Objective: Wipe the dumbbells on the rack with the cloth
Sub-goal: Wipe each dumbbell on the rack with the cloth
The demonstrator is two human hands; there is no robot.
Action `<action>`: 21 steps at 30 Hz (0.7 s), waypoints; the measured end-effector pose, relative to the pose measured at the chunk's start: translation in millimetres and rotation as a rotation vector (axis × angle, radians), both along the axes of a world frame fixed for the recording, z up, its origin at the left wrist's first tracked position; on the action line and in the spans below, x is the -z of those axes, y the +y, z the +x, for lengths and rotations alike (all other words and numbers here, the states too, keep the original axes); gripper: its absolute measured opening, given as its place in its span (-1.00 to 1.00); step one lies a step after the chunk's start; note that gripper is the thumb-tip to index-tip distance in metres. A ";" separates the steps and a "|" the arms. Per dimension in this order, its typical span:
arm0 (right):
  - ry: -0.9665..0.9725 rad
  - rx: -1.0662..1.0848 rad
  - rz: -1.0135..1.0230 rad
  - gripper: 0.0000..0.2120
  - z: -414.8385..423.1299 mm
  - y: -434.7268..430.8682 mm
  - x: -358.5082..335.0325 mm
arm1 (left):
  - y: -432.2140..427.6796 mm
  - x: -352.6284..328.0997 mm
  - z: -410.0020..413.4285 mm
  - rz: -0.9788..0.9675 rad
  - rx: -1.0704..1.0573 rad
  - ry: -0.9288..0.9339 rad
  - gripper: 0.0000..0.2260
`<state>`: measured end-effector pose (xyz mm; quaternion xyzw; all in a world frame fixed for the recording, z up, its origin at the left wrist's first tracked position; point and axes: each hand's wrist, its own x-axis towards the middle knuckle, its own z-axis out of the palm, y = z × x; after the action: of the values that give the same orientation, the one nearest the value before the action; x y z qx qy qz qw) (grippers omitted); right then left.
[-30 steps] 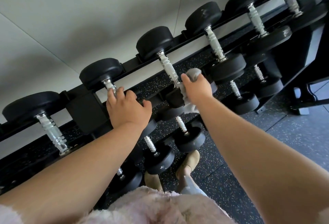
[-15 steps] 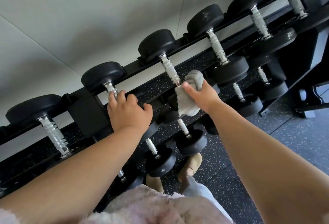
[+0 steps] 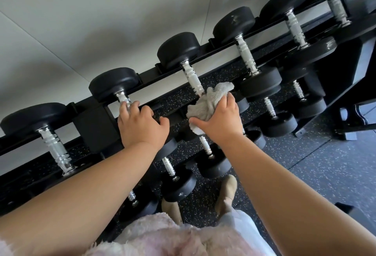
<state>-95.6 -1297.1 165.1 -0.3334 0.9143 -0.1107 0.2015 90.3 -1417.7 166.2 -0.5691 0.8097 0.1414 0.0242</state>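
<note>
A black rack holds a top row of black dumbbells with chrome handles. My right hand grips a crumpled grey cloth and presses it on the near head of the third dumbbell, at the lower end of its handle. That near head is hidden under cloth and hand. My left hand is closed around the handle of the second dumbbell, covering the handle's lower part and near head.
More dumbbells lie on the top row at left and right, with smaller ones on the lower tier. Beneath the rack is speckled dark floor, where my feet stand. A white wall is behind.
My right hand with the cloth has slid down and leftwards over the third dumbbell's near head, and the cloth has spread wider. My left hand has stayed on the second dumbbell's handle.
</note>
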 end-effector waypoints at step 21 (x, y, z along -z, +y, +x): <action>-0.034 -0.420 -0.074 -0.62 -135.5 26.6 -37.2 | 1.3 -7.0 1.6 -0.050 -0.048 -0.037 -0.80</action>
<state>-231.1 -1270.5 202.3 -0.5219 0.8165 -0.1052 0.2234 92.0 -1416.5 173.2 -0.5914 0.7984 0.1110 0.0214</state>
